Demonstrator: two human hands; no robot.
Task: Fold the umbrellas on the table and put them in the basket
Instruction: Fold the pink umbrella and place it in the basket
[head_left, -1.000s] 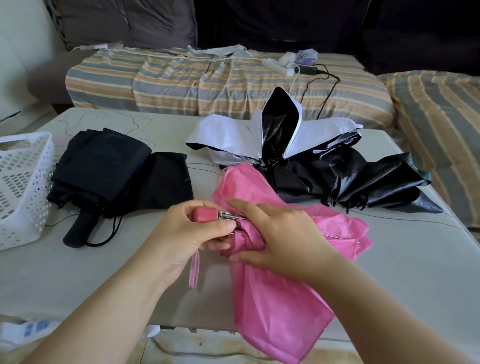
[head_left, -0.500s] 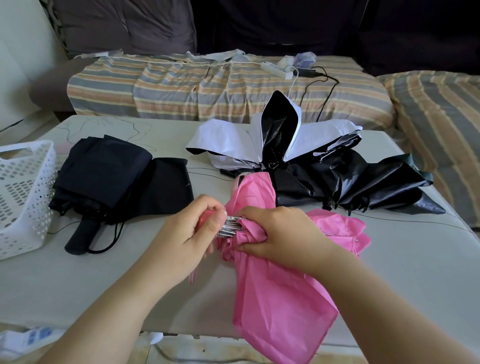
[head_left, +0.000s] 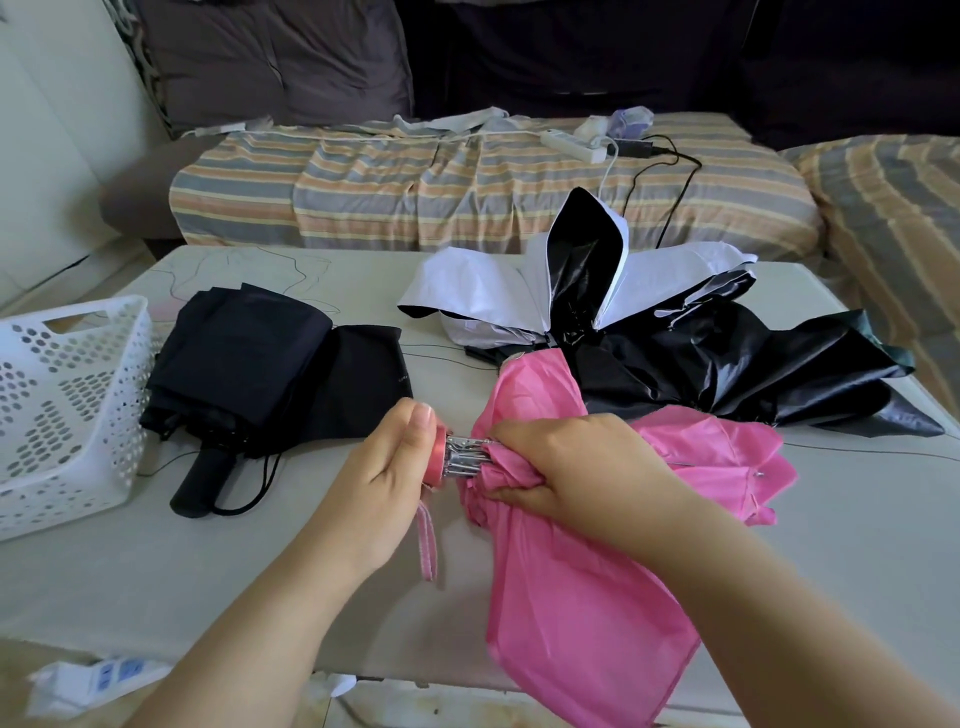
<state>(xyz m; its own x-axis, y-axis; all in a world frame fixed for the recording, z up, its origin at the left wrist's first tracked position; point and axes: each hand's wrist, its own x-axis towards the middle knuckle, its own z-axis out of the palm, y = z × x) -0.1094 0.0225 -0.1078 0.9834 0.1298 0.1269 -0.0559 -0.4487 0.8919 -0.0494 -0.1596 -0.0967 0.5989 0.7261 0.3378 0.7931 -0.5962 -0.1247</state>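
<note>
Left hand (head_left: 387, 467) clenched round the pink handle (head_left: 440, 457) of the pink umbrella (head_left: 571, 571), grip closed on it, thumb on top. Right hand (head_left: 566, 467) grasping the bunched pink cloth just beside the bare metal ribs (head_left: 465, 457), fingers curled under the bundle. Pink wrist strap (head_left: 428, 545) hanging below the handle. Loose pink cloth spread over the near edge of the worktop (head_left: 156, 571) and drooping past it.

Left of the hands, on the worktop: a black umbrella (head_left: 244, 364), collapsed but loose, its black handle (head_left: 200, 483) pointing toward the near edge. Beyond the pink one: a white and black umbrella (head_left: 597, 296) lying open and crumpled, touching the pink cloth. White perforated basket (head_left: 67, 415) at the left edge, just beside the black umbrella. Behind the worktop: a striped couch (head_left: 467, 197) with a power strip (head_left: 571, 145) and cables.
</note>
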